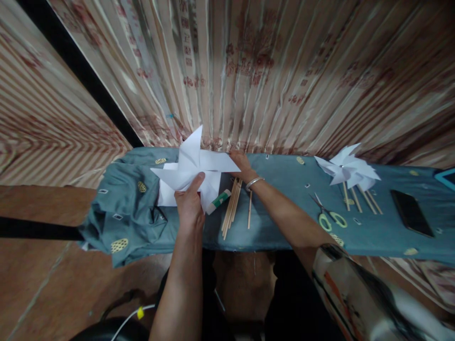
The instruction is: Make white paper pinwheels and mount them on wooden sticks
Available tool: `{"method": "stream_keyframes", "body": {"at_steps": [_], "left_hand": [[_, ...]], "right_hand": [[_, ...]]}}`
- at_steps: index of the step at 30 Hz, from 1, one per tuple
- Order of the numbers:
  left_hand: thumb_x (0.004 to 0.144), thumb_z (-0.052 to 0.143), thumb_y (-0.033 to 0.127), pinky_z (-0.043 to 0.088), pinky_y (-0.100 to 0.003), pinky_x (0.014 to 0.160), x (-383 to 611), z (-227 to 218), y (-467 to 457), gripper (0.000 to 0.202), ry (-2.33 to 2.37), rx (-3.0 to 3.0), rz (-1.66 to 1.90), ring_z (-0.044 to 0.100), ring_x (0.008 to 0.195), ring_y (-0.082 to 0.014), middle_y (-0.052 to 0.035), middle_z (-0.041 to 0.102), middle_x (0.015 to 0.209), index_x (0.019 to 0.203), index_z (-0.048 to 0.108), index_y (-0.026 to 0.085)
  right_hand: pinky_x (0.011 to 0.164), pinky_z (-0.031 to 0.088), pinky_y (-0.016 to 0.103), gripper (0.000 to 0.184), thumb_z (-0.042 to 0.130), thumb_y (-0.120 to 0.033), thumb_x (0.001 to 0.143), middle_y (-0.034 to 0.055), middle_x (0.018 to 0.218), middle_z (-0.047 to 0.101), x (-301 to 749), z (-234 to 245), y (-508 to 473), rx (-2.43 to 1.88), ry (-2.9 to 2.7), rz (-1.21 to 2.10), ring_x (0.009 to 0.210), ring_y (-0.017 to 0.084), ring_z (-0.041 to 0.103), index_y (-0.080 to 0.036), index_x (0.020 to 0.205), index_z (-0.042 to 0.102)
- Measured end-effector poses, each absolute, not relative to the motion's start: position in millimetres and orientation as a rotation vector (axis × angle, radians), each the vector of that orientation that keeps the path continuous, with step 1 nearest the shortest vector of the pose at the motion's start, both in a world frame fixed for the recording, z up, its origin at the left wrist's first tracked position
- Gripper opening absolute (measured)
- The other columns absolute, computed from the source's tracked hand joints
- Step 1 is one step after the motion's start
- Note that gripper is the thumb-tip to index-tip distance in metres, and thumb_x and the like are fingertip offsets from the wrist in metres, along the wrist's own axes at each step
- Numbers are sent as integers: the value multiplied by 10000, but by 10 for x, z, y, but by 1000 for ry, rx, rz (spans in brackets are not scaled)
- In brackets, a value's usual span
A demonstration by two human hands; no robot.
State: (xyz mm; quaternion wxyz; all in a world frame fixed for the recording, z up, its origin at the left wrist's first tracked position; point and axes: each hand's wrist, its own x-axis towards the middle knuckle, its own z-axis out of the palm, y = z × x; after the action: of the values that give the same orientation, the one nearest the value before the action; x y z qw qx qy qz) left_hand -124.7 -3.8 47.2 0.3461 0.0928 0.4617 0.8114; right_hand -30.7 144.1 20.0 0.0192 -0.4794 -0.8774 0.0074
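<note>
My left hand (191, 201) is closed on a white paper pinwheel (190, 161), its thumb pressed on the front near the centre. The pinwheel's pointed blades spread above a pile of white paper (166, 194). My right hand (241, 163), with a bracelet at the wrist, is at the pinwheel's right blade; its fingers are hidden behind the paper and the hand's edge. Just below lie several thin wooden sticks (232, 208), with a single stick (250, 210) apart on their right. A green and white tube (218, 201), like a glue stick, lies beside them.
Right on the cloth-covered table (284, 222) are scissors (329, 215) with green handles, white pinwheels (348, 168) on wooden sticks, a dark phone (412, 213) and a blue-edged object (446, 179). A pleated curtain (249, 94) hangs behind. The cloth bunches up at left.
</note>
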Motion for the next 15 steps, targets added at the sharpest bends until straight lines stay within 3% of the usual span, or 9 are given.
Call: {"method": "stream_keyframes", "body": {"at_steps": [15], "left_hand": [[602, 747, 104, 568, -328, 851, -1240, 458, -46, 349, 1207, 201, 2083, 724, 844, -207, -56, 762, 810, 950, 727, 120]], "right_hand": [[945, 428, 334, 282, 457, -202, 943, 199, 1182, 650, -335, 190, 1428, -1552, -2645, 55, 1125, 261, 577, -66, 1062, 673]]}}
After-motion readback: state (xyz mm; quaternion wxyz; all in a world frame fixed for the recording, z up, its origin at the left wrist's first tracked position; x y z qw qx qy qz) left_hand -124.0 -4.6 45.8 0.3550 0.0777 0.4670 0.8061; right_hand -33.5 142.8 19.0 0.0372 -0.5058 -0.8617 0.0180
